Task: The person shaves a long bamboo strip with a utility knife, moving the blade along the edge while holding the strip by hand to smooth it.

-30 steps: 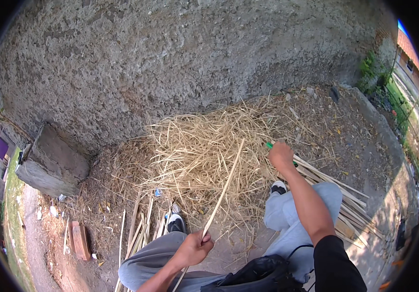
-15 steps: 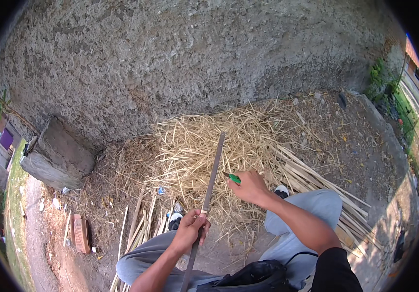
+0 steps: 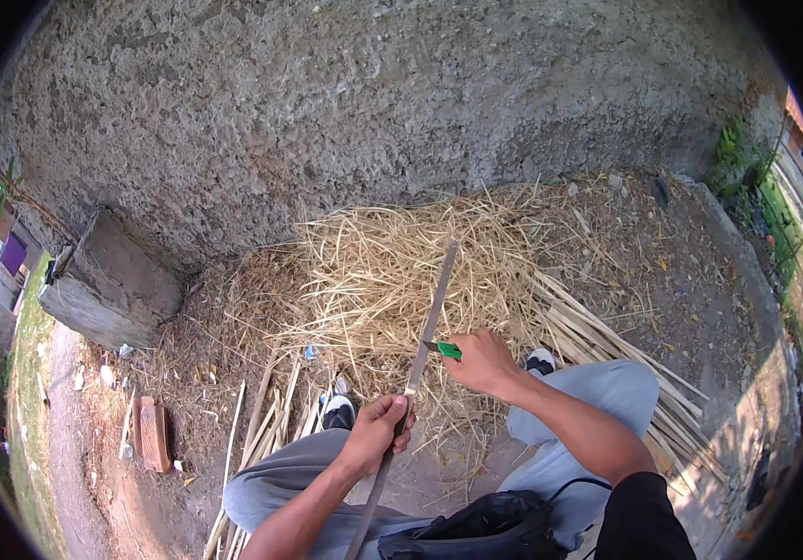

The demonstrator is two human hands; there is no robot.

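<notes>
A long, flat, dark bamboo strip point(image 3: 440, 292) slants up and away from my lap, its far end over the shavings. My left hand point(image 3: 378, 431) is wrapped around it below the middle, thumb on top, beside a short pale patch on the strip. In my right hand point(image 3: 482, 362), the fingers close on a green-handled knife point(image 3: 448, 351). Its dark blade points left and meets the strip's right edge, a little above my left hand. Most of the knife's handle is hidden by my fingers.
Pale shavings point(image 3: 364, 271) lie heaped before a rough wall point(image 3: 401, 93). Cut strips lie on the right point(image 3: 597, 327) and left point(image 3: 275, 420). A concrete block point(image 3: 117, 289) and a reddish brick point(image 3: 152, 434) are at left. A dark bag point(image 3: 485, 532) rests by my lap.
The strip's far end has swung right and slightly upward, and my left hand has shifted a little right with it. The knife blade now meets the strip's edge; earlier a small gap showed.
</notes>
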